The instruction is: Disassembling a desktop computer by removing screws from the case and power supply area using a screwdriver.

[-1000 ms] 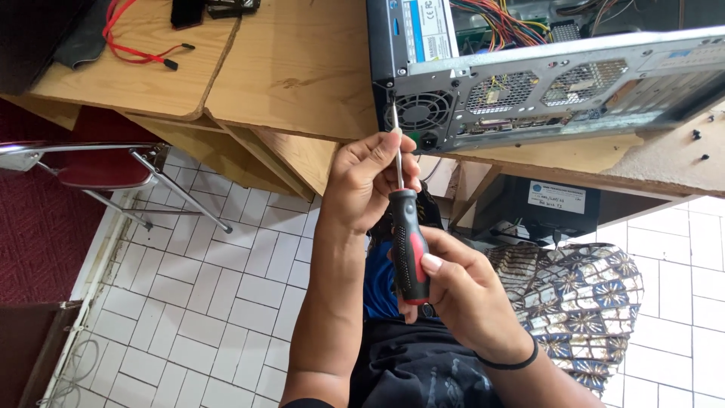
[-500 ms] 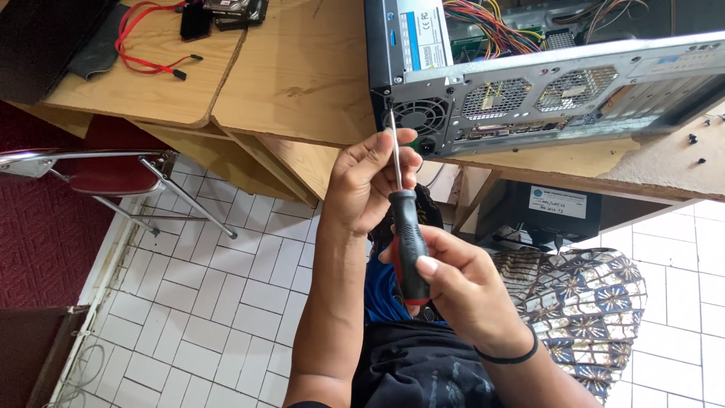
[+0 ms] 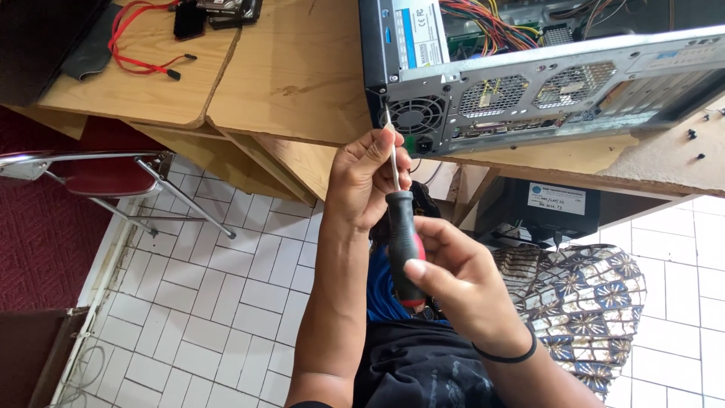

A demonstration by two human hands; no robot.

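Hands (image 3: pixel 423 227) grip screwdriver (image 3: pixel 400 227) at computer case (image 3: pixel 544 83) on wooden table (image 3: pixel 294 75) over white-tiled floor (image 3: pixel 219 302).

The floor (image 3: pixel 226 302) is laid with small white rectangular tiles with grey joints, and a dark red carpet (image 3: pixel 38 234) runs along its left edge. Two wooden desks (image 3: pixel 302 68) of pale chipboard stand side by side with a narrow gap between them, and a chair (image 3: pixel 106 170) with a red seat and shiny metal legs sits partly under the left one. Daylight falls brightly on the tiles at the right, where a dark box (image 3: pixel 544 208) with a white label stands on the floor beneath the desk.
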